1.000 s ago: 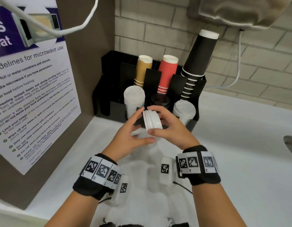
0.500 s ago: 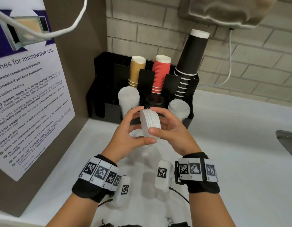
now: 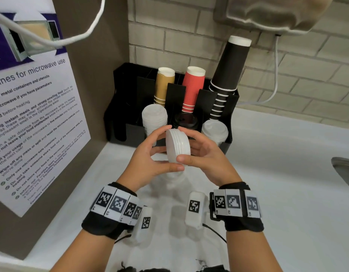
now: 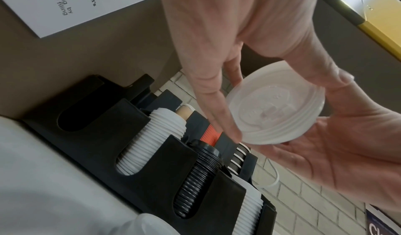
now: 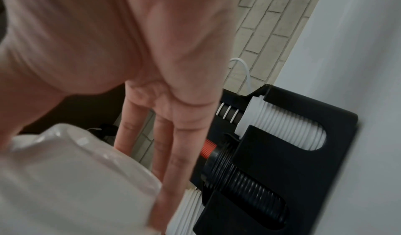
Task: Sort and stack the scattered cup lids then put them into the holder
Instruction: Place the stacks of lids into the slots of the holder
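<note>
White counter [image 3: 287, 173] open rightward — both hands [image 3: 150, 156] [image 3: 207, 158] gripping lid stack [image 3: 177, 147] before holder [image 3: 128, 132].

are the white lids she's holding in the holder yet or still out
Out. The stack of white lids sits on edge between the left hand and right hand, in front of the black holder.

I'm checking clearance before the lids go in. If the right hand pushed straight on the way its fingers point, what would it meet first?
Probably the black lids in the middle front slot of the holder: the right hand, gripping the white lid stack with the left hand, points there. Depth is uncertain.
</note>
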{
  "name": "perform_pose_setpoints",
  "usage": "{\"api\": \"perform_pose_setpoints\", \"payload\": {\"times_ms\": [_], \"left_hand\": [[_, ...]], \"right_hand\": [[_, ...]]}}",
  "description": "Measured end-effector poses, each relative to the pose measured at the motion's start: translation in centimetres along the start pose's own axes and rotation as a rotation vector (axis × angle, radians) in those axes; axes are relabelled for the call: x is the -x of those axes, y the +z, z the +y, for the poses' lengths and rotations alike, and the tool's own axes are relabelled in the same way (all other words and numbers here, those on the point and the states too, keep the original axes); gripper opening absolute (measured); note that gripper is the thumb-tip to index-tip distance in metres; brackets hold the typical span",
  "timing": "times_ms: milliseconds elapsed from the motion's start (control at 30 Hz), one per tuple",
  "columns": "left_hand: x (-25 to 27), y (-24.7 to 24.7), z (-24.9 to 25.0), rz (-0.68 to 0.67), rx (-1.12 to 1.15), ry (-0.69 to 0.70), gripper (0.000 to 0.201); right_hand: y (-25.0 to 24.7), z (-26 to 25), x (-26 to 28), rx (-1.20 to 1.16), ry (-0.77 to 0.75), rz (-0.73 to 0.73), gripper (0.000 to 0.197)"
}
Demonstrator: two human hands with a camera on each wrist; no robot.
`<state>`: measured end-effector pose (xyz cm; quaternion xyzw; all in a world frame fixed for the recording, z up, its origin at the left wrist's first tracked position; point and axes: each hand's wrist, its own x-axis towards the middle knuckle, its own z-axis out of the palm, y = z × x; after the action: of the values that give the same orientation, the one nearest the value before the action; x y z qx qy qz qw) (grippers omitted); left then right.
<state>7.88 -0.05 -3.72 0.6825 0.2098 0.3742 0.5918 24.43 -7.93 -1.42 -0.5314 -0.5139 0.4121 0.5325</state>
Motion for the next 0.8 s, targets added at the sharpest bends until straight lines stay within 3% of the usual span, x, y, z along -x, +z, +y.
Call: {"api": "perform_pose_setpoints", "payload": {"times_ms": [267,400,500,600,667,800], "left_hand": [[-0.1,0.3,-0.4,-0.001,-0.002,0.003,0.100],[-0.1,-0.1,-0.7,-0.007,0.014,-0.009,0.099],[0.0,-1.2,-0.7,0.092,-0.013,-0.004,0.083],[0.2,-2.3,-0.8,0.193,-0.049,-0.002,0.057],[0.4,-2.8,-1.1,0.219,-0.085,-0.006,0.044],[0.8,-3.5,-1.4,0.234,-0.117,-0.015,0.043]], "right_hand": [[0.4,0.4,-0.1,0.042,-0.012,0.046,0.065],[-0.9,-0.8,-0.8,0.169,-0.058,0.048,0.061],[-4.7,-2.7,-2.6,0.271,-0.131,0.210,0.059],[-9.5,-4.0,-4.7,0.487,-0.112,0.357,0.057],[-12.0,-3.7,-5.8,0.644,-0.048,0.374,0.060],[-14.0,-2.0,-7.2,0.822,0.052,0.276,0.063]]}}
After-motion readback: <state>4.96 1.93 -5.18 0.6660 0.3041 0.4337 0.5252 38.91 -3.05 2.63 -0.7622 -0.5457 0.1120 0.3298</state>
